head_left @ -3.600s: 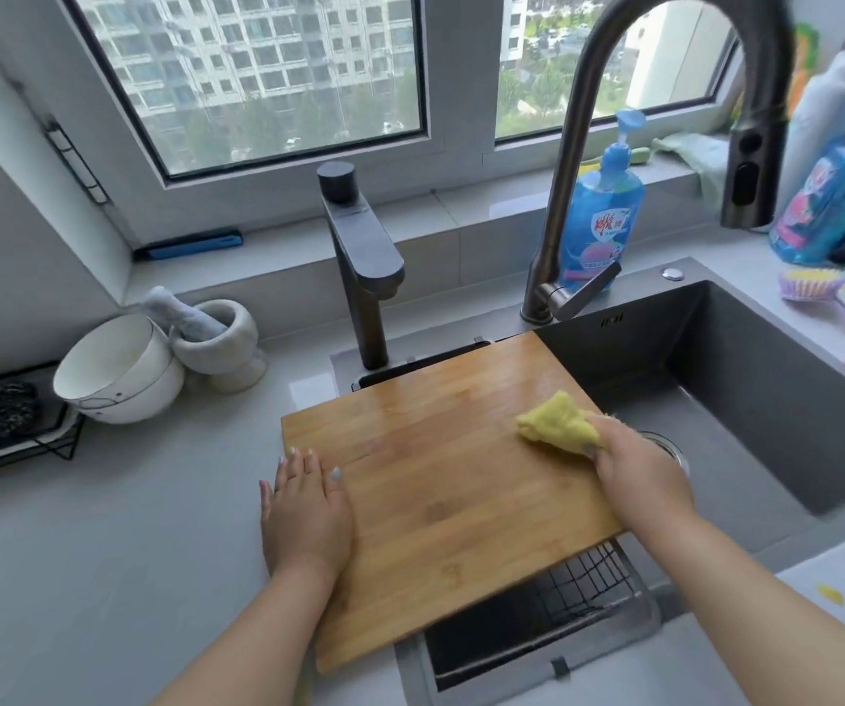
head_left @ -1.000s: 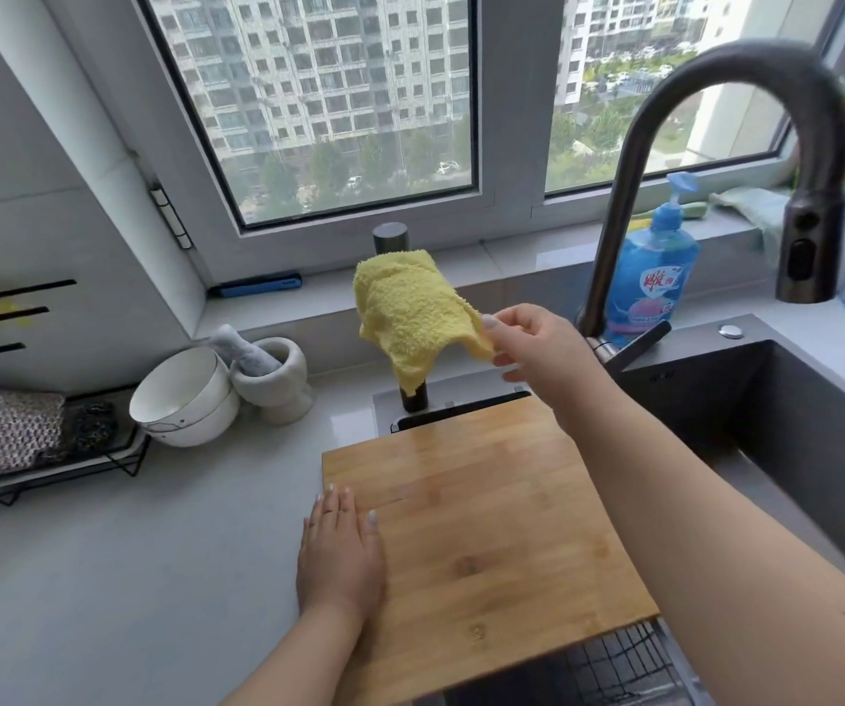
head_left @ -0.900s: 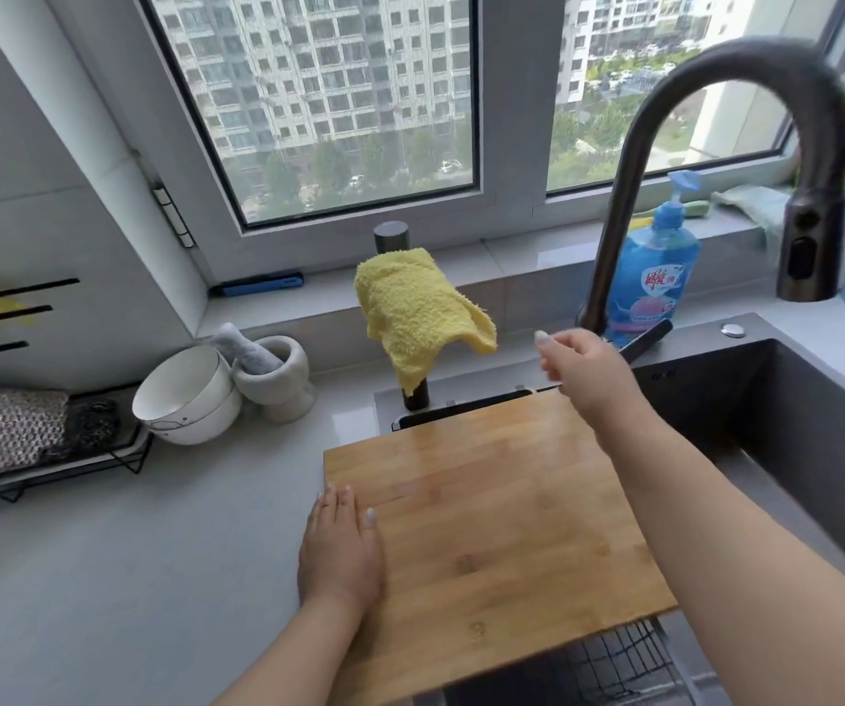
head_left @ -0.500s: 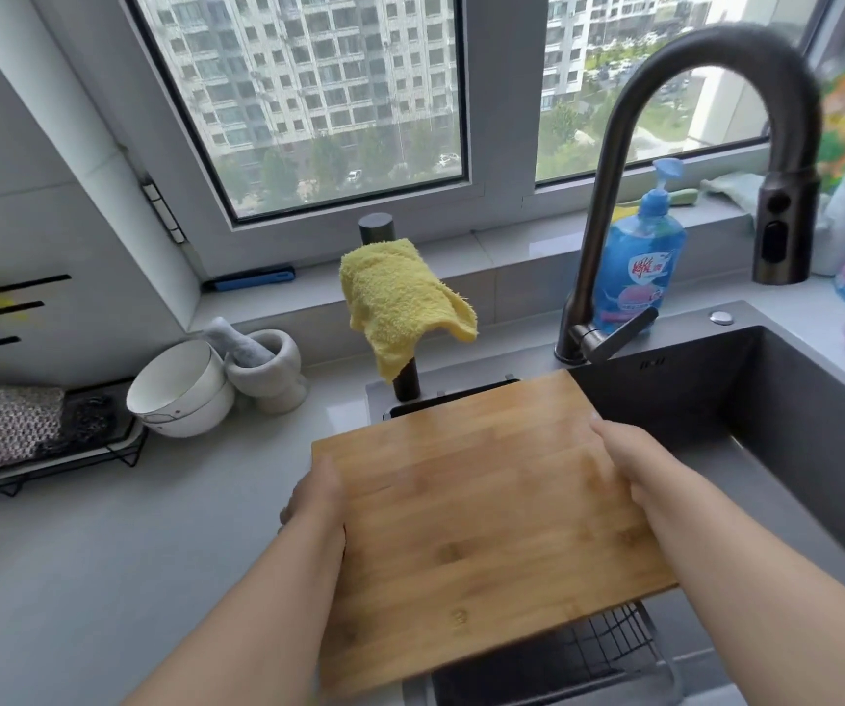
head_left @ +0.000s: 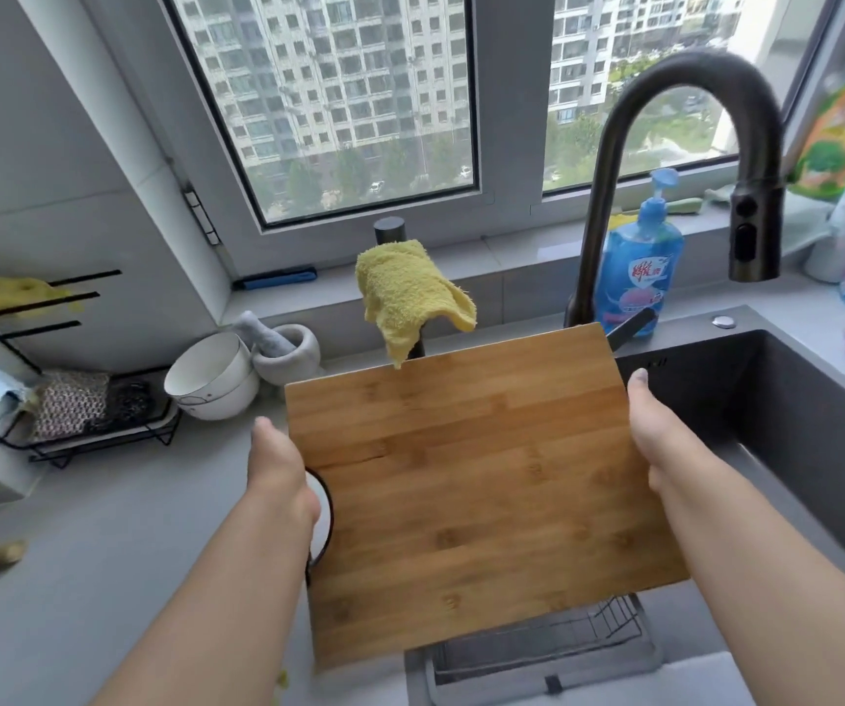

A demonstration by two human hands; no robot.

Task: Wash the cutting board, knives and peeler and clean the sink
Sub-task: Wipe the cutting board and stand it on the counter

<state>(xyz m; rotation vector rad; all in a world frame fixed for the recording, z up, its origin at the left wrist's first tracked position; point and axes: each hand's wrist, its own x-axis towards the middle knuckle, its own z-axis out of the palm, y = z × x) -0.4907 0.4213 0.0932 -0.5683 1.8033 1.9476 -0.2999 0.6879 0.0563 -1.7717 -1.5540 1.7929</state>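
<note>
While both hands carry it, the cutting board [head_left: 481, 481] hangs lifted off the counter [head_left: 104, 552], centred between them, long axis running roughly 11 to 5 o'clock, far edge tipped up. Left hand [head_left: 277, 471] grips the 9 o'clock edge, thumb on top, fingers hidden under the board. Right hand [head_left: 665, 440] grips the 3 o'clock edge, thumb along the rim, fingers under and hidden. Both are equally near the board; neither is free. Sink [head_left: 792, 450] basin lies at 3 o'clock of the board, faucet [head_left: 690, 119] at 1 o'clock. Yellow cloth [head_left: 410, 293] is draped on the small tap at 12 o'clock, touching neither hand. Likely next: swing the board right, under the faucet.
</note>
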